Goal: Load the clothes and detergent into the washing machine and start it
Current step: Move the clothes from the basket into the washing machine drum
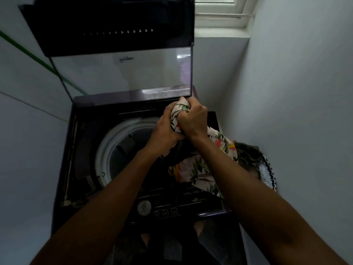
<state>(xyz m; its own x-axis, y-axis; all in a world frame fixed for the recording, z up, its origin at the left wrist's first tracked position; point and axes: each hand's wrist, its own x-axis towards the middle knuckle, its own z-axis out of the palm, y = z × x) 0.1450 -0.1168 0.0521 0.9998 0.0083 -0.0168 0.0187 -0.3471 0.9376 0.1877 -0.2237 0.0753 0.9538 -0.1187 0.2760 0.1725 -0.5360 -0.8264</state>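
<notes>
Head view is looking down on a top-loading washing machine with its lid standing raised at the back. Both hands are meeting above the right rear part of the open drum. The left hand is curling its fingers round a floral printed garment, and the right hand is gripping the same garment in a tight fist just beside it, the two hands touching. The bunched top of the cloth is sticking up between the fists, while the rest is trailing down to the right, draping over the machine's right rim and front panel. A laundry basket is sitting beside the machine on the right, holding dark green clothing. A round dial and buttons are showing on the control panel near the person, and a window frame is showing at top right
</notes>
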